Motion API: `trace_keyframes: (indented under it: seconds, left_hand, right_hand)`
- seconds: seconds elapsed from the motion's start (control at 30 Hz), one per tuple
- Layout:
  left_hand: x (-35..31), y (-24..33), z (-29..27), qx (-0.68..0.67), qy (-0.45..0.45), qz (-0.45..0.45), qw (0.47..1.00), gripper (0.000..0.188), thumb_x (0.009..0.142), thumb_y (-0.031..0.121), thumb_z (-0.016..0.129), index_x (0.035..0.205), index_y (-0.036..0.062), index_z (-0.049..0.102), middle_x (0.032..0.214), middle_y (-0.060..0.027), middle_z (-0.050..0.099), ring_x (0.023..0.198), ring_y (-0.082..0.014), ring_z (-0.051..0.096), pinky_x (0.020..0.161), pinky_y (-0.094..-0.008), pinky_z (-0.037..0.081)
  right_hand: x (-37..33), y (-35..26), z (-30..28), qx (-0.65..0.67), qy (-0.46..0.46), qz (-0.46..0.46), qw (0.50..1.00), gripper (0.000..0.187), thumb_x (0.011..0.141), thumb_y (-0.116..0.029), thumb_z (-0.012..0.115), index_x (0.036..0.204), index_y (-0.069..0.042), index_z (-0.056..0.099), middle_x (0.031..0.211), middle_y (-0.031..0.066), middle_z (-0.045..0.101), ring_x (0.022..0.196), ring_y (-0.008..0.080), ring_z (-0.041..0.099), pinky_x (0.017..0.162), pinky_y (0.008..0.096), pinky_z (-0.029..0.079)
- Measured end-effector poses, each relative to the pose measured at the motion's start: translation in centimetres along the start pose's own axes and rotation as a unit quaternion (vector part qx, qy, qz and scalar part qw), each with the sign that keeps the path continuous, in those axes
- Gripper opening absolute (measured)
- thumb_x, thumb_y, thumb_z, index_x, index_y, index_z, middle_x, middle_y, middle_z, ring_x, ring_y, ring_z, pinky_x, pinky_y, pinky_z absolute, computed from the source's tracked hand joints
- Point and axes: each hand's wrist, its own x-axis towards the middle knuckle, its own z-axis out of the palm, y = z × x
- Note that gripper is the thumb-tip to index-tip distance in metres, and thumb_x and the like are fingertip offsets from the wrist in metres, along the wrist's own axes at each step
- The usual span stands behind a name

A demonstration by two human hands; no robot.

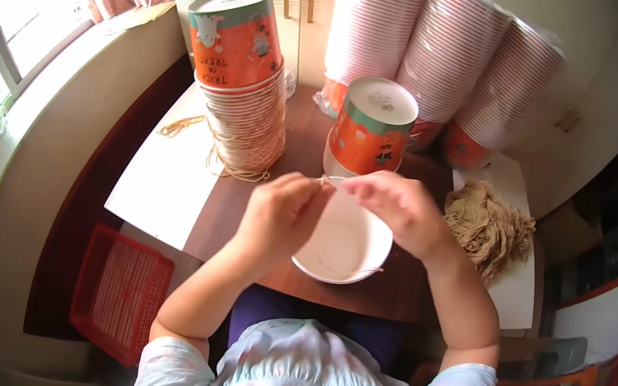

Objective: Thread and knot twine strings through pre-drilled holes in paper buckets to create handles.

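Observation:
In front of me a white paper bucket (357, 236) stands mouth up on the brown tabletop, with a thin cord end (377, 270) poking out at its near right side. My left hand (284, 209) is closed in a pinch at the bucket's far left rim; what lies between its fingertips is too small to make out. Over the far right rim reaches my right hand (406, 214), its fingers stretched to the left and somewhat blurred. Directly behind, an orange and green bucket (368, 144) rests upside down on a white one.
A tall stack of upturned buckets (245, 115) with cords hanging off it stands at the left. At the right lies a heap of tan cords (486, 229). Plastic-wrapped bucket stacks (452, 50) rise at the back. A red basket (123, 289) sits low at the left.

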Motion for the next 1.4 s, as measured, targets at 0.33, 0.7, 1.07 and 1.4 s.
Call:
trace_keyframes:
  seconds: [0.33,0.7,1.07,1.4]
  left_hand:
    - [-1.2,0.1,2.4,0.222,0.018,0.157,0.962,0.01,0.079,0.003,0.066,0.083,0.0034,0.058,0.075,-0.0085,0.059,0.06,-0.0268,0.058,0.058,-0.0359,0.048]
    - [-2.3,-1.6,-2.0,0.016,-0.019,-0.102,0.994,0.017,0.08,0.013,0.071,0.092,0.0001,0.068,0.08,-0.0117,0.065,0.068,-0.0208,0.063,0.062,-0.0294,0.05]
    - [1.3,-6.7,0.6,0.143,-0.184,-0.149,0.961,0.025,0.074,0.01,0.062,0.096,-0.0014,0.068,0.079,-0.0175,0.068,0.07,-0.0264,0.066,0.068,-0.0346,0.053]
    - [1.4,-5.5,1.5,0.17,-0.167,-0.208,0.949,0.019,0.072,0.014,0.062,0.078,-0.0036,0.064,0.064,-0.0177,0.062,0.061,-0.0299,0.063,0.062,-0.0364,0.051]
  right_hand:
    - [2.6,1.4,1.9,0.156,-0.011,0.066,0.986,0.024,0.091,-0.02,0.065,0.096,0.003,0.068,0.087,0.0022,0.068,0.083,0.0057,0.059,0.076,0.0219,0.047]
    - [2.3,3.2,1.6,0.358,0.002,0.112,0.927,0.012,0.093,-0.012,0.058,0.096,-0.002,0.063,0.09,0.009,0.067,0.08,0.0149,0.064,0.075,0.028,0.053]
    - [3.3,5.2,-0.4,-0.364,0.016,-0.033,0.931,0.01,0.082,-0.011,0.063,0.084,-0.002,0.066,0.092,0.012,0.062,0.084,0.0312,0.063,0.073,0.0392,0.05]
    - [0.5,6.3,1.1,-0.337,0.031,-0.091,0.937,0.012,0.08,-0.011,0.058,0.077,-0.002,0.065,0.079,0.0168,0.064,0.074,0.0371,0.063,0.067,0.0452,0.051]
